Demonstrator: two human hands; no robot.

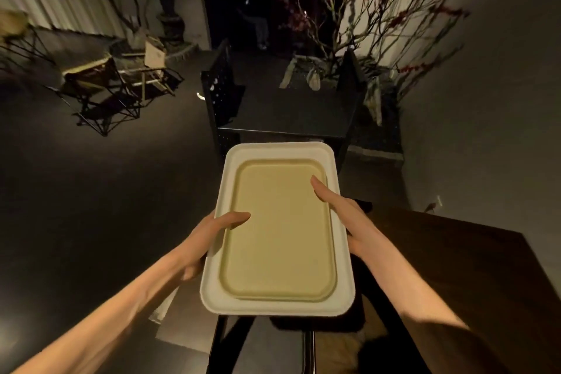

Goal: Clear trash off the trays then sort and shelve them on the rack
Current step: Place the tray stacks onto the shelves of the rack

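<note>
I hold a rectangular tray (277, 307) level in front of me, long side pointing away. Its rim is white and its sunken floor is beige, with nothing lying on it. My left hand (212, 231) grips the left rim, thumb resting on the floor of the tray. My right hand (340, 209) grips the right rim, thumb also on top. Just beyond the tray's far end stands the black rack (224, 94), with perforated side panels and a dark top shelf (288, 112).
A brown wooden table (473, 267) is at my right. Folding chairs (100, 85) stand at the far left on the dark floor. A bush with red blossoms (364, 9) rises behind the rack. A dark frame (218, 340) is below the tray.
</note>
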